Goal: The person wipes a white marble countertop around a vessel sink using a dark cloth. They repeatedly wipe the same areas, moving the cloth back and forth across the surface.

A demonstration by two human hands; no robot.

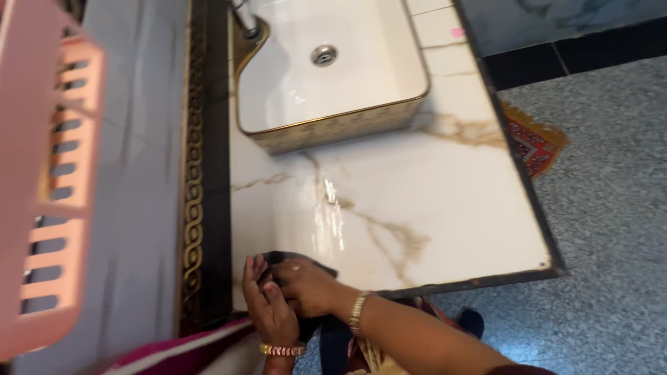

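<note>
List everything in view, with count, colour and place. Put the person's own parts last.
sink: one, white with gold rim, on the counter at top.
drain: one, silver, in the sink.
tap: one, silver, at the sink's far edge.
counter: one, white marble with a dark edge, centre.
basket: one, pink, slotted, at left.
rug: one, red patterned, on the grey floor at right.
cloth: one, dark, at the counter's near edge, held in both hands.
left hand: on the cloth, bangle at wrist.
right hand: on the cloth, gold bracelet.
</note>
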